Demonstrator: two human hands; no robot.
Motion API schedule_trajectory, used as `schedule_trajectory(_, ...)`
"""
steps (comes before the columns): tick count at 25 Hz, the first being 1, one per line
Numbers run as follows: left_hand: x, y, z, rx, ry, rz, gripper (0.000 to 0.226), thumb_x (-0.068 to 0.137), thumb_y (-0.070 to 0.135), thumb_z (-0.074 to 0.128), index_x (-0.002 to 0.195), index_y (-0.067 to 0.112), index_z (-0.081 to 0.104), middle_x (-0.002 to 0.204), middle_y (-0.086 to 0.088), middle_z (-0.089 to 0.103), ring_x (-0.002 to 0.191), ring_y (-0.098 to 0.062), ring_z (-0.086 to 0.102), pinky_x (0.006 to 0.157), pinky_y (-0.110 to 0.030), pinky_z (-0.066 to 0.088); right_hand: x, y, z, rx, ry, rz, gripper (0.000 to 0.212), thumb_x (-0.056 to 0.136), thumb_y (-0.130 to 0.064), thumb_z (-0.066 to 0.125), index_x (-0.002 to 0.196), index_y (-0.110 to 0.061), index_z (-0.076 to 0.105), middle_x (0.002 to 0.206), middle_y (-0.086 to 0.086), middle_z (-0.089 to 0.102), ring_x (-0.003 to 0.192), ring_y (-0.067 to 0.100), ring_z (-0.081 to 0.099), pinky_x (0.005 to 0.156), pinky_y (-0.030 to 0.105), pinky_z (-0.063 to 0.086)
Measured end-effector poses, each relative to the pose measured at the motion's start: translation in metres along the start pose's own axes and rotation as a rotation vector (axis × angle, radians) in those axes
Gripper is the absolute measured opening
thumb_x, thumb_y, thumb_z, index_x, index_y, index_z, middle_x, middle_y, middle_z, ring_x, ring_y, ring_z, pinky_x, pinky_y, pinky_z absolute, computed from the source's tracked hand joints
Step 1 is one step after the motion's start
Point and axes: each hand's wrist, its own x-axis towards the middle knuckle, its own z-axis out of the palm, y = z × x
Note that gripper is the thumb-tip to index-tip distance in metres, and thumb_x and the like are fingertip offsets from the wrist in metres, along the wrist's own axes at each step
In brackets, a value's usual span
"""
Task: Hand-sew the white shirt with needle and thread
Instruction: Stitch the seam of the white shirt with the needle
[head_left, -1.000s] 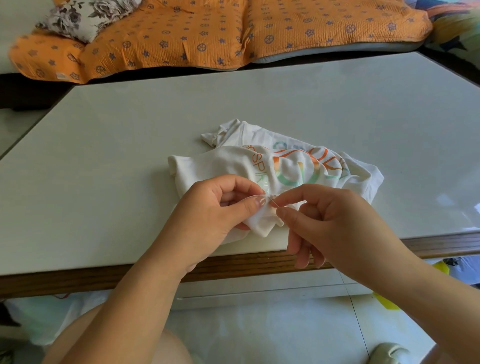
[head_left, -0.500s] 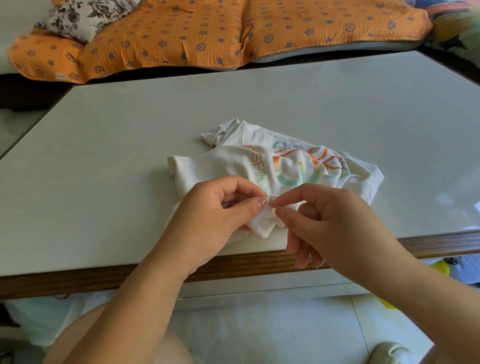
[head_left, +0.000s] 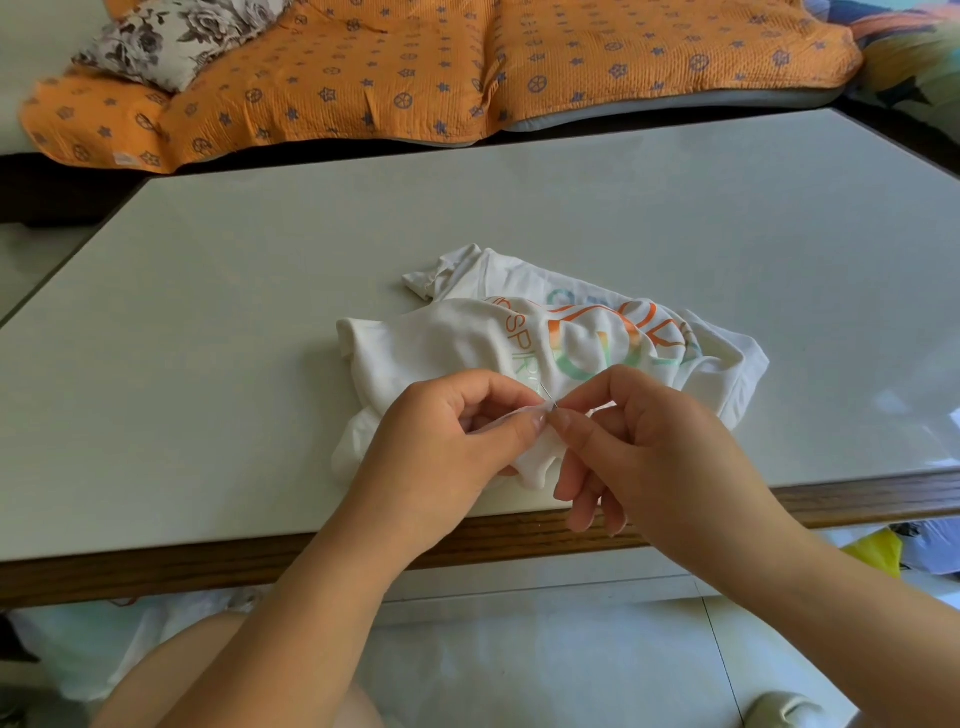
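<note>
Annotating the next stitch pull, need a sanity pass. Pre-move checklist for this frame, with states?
1. Left hand pinches a fold of the shirt: ok.
2. Right hand pinches the needle between thumb and forefinger: ok.
3. Needle stands clear above the fingertips of both hands: ok.
4. Thread present and untangled: cannot tell, too fine to see.
5. Needle is through the fabric: cannot tell, fingers hide it.
6. Bulk of the shirt lies on the table: ok.

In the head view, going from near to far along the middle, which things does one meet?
Bare knee → wooden table edge → left hand gripping a near fold of the white shirt, beside right hand pinching the needle → shirt's printed part → bare table top → orange patterned cover.
</note>
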Motion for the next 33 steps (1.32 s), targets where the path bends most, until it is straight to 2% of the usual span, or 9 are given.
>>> schedule_trajectory(3,-0.001,0.001,0.001,0.006,-0.016,-0.006,0.013,0.088,0.015,0.069,0.095,0.022,0.079,0.081,0.006,0.077,0.077,-0.002,0.071,0.064,-0.014,0.052,0.002,0.002,0.001,0.086,0.006,0.010,0.009,0.095,-0.023,0.058,0.092,-0.014,0.056,0.061,0.008,0.069,0.048,0.023,0.065,0.042,0.024,0.046)
schedule_trajectory(7,-0.002,0.001,0.001,0.187,-0.037,0.093,0.020,0.088,0.017,0.071,0.088,0.036,0.078,0.081,0.018,0.074,0.081,0.005,0.068,0.074,-0.010,0.049,0.008,0.001,0.001,0.204,-0.014,0.034,0.010,0.095,-0.014,0.058,0.105,-0.011,0.056,0.064,0.014,0.070,0.054,0.028,0.068,0.043,0.027,0.050)
schedule_trajectory(11,-0.001,0.001,0.002,0.228,0.001,0.114,0.020,0.086,0.018,0.072,0.085,0.037,0.077,0.080,0.021,0.071,0.080,0.006,0.067,0.070,-0.006,0.044,0.009,-0.002,0.000,0.262,-0.055,0.054,0.011,0.098,-0.012,0.053,0.098,-0.003,0.059,0.066,0.016,0.071,0.061,0.032,0.071,0.050,0.032,0.057)
schedule_trajectory(19,-0.002,0.002,0.002,0.221,0.009,0.083,0.014,0.084,0.025,0.074,0.082,0.038,0.077,0.086,0.021,0.071,0.084,0.005,0.067,0.072,-0.007,0.046,0.019,0.000,-0.007,-0.033,0.192,-0.089,0.015,0.098,-0.022,0.050,0.085,-0.020,0.056,0.071,-0.004,0.070,0.053,0.012,0.064,0.048,0.025,0.045)
schedule_trajectory(21,-0.001,0.002,0.002,0.196,-0.012,0.070,0.010,0.084,0.027,0.075,0.082,0.037,0.078,0.086,0.019,0.072,0.084,0.004,0.067,0.072,-0.007,0.046,0.025,-0.002,-0.013,0.198,0.169,-0.031,0.016,0.100,-0.018,0.048,0.087,-0.013,0.054,0.075,0.001,0.071,0.050,0.017,0.061,0.043,0.025,0.043)
schedule_trajectory(23,0.000,0.002,0.003,0.177,-0.034,0.057,0.010,0.083,0.027,0.075,0.083,0.036,0.078,0.086,0.018,0.072,0.084,0.003,0.067,0.071,-0.007,0.045,0.028,-0.007,-0.017,0.604,0.045,0.090,0.017,0.103,-0.015,0.042,0.089,-0.010,0.050,0.072,0.010,0.071,0.047,0.020,0.062,0.039,0.024,0.046)
schedule_trajectory(27,0.000,0.002,0.002,0.128,-0.108,0.024,0.010,0.085,0.022,0.073,0.085,0.032,0.077,0.088,0.019,0.072,0.085,0.006,0.066,0.071,-0.005,0.044,0.038,-0.009,-0.027,0.973,-0.014,0.133,0.014,0.099,-0.006,0.042,0.089,-0.008,0.052,0.065,0.011,0.064,0.064,0.024,0.072,0.058,0.031,0.060)
schedule_trajectory(30,0.001,0.000,0.000,0.090,-0.149,-0.015,0.009,0.085,0.023,0.072,0.086,0.029,0.078,0.087,0.018,0.072,0.083,0.006,0.065,0.072,-0.006,0.044,0.048,-0.005,-0.039,0.874,0.133,0.012,0.013,0.099,-0.004,0.044,0.090,-0.010,0.052,0.065,0.009,0.062,0.069,0.028,0.071,0.080,0.044,0.060)
schedule_trajectory(33,0.002,-0.003,-0.002,0.078,-0.171,-0.064,0.008,0.084,0.024,0.074,0.090,0.025,0.078,0.086,0.015,0.073,0.080,0.007,0.064,0.073,-0.007,0.043,0.058,0.001,-0.051,0.487,0.326,-0.128,0.012,0.099,-0.011,0.051,0.090,-0.018,0.055,0.066,0.002,0.068,0.075,0.027,0.073,0.086,0.042,0.056)
